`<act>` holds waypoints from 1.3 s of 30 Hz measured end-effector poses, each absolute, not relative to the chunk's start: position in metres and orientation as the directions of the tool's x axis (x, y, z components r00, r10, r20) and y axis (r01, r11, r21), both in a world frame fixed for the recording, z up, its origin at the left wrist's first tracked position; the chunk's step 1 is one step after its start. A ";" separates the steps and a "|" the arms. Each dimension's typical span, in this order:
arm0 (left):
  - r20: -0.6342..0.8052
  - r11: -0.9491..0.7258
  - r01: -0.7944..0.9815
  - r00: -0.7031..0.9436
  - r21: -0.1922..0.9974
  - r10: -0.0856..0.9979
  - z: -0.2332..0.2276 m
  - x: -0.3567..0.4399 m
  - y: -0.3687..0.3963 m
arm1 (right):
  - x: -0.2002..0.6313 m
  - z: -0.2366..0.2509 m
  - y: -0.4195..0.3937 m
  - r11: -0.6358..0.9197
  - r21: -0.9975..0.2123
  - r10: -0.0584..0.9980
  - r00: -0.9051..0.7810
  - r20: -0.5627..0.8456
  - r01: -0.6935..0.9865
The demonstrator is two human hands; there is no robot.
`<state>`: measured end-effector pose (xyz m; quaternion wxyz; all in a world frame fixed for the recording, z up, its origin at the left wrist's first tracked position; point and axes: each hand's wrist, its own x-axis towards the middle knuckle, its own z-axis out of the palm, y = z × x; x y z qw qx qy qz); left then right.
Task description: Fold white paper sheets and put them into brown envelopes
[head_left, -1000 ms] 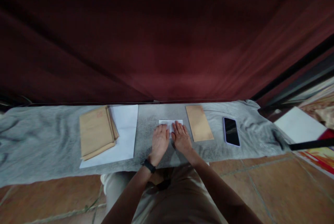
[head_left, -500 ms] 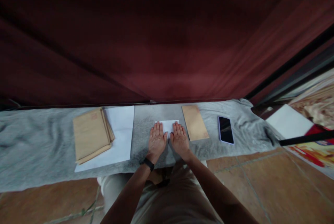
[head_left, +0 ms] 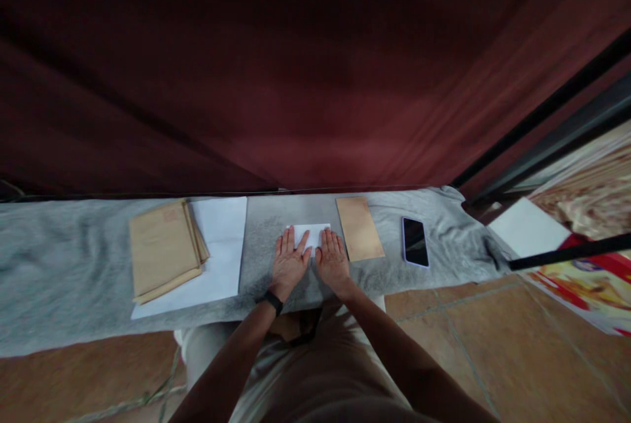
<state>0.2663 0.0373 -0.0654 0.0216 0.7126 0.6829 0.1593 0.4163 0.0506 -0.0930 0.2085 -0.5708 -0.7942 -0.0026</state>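
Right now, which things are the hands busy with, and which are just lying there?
Busy with:
- left hand and right hand, both pressed flat on the white folded paper

Just lying there:
- single brown envelope, right of the paper
- phone
- stack of brown envelopes on a white sheet
- grey cloth

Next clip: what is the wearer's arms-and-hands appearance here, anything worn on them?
Both forearms are bare, with no sleeves in view and no gloves. The left hand has a slim black band around its wrist. The right hand shows no band. Whether there are rings is too small to tell.
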 end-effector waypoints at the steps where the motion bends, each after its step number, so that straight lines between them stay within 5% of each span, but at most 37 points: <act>1: 0.196 -0.065 0.973 0.021 0.222 0.980 -0.065 0.266 0.037 | 0.417 -0.092 0.051 0.347 -0.241 0.908 -0.261 0.328 0.906; 12: 0.198 -0.077 0.988 0.050 0.131 0.979 -0.065 0.266 0.039 | 0.395 -0.079 0.073 0.472 -0.272 0.868 -0.388 0.309 0.839; 30: 0.333 -0.111 0.975 0.041 0.194 0.942 -0.082 0.254 0.028 | 0.399 -0.086 0.072 0.372 -0.253 0.907 -0.292 0.303 0.893; 39: 0.325 -0.259 0.958 0.207 0.124 0.923 -0.090 0.223 0.000 | 0.405 -0.085 0.067 0.342 -0.243 0.915 -0.263 0.305 0.908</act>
